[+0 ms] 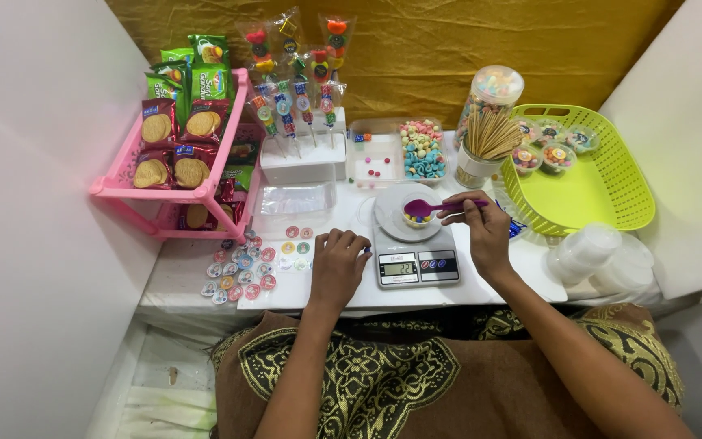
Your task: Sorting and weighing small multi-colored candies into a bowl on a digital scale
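Head view: my right hand pinches the handle of a purple spoon, its bowl held over a small cup of coloured candies on the digital kitchen scale. My left hand rests curled on the table just beside the scale, fingers closed on nothing that I can see. I judge the risk is a tilt of the spoon spilling candies past the cup's narrow rim, or my left knuckles nudging the scale and upsetting its reading.
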